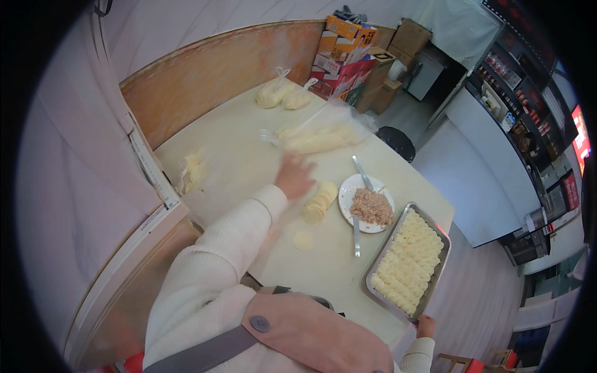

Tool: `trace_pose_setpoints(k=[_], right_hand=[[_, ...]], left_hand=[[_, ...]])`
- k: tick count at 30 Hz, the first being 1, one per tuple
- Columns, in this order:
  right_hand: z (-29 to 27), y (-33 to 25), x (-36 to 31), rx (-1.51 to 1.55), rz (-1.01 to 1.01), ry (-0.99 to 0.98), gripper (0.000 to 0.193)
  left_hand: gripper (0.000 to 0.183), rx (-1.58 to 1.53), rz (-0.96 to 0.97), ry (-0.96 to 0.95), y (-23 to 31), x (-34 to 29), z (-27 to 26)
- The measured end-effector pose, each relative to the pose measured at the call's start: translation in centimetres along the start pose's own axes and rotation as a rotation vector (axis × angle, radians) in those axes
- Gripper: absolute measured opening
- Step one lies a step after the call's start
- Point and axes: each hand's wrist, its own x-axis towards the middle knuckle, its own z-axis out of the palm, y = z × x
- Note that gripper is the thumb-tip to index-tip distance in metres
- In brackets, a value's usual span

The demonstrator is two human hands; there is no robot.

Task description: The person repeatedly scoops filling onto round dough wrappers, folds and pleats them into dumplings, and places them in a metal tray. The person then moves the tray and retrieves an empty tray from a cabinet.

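My left hand [295, 176], blurred by motion, reaches over the table with fingers apart and nothing visible in it. Just right of it lies an overlapping row of round dough wrappers [320, 202], with a single wrapper [303, 240] nearer me. My right hand [426, 326] is closed at the near corner of a metal tray [371, 287], its fingers partly hidden there. Rows of pale, pleated dumplings [410, 261] fill the tray. Between wrappers and tray stands a white plate [346, 198] of minced filling [372, 207], with two flat metal spatulas [357, 239] resting on it.
Tied bags of dough [283, 96] lie at the table's far end, before a larger clear plastic bag [323, 133]. A crumpled yellowish wrapper [193, 173] sits by the left edge. Stacked cartons [342, 59] and a black bin bag [397, 143] stand beyond the table [230, 133].
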Motion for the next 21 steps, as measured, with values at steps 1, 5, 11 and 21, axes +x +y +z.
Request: trace_pose_setpoints(k=[1, 5, 11, 21], right_hand=[[0.0, -0.5, -0.3, -0.047, -0.010, -0.011, 0.006], [0.4, -1.5, -1.1, 0.079, 0.026, -0.110, 0.005], [1.4, -0.4, -0.5, 0.303, 0.024, -0.147, 0.010], [2.9, 0.5, -2.2, 0.405, -0.129, -0.093, 0.010]], left_hand=[[0.056, 0.074, -0.201, -0.018, -1.4, 0.2, 0.4], [0.068, -0.128, -0.694, -0.411, -6.5, -2.7, 1.4], [0.054, -0.107, -0.570, -0.307, -7.0, -7.8, 3.0], [0.047, -0.360, -0.760, -0.142, -9.7, -4.5, 4.6]])
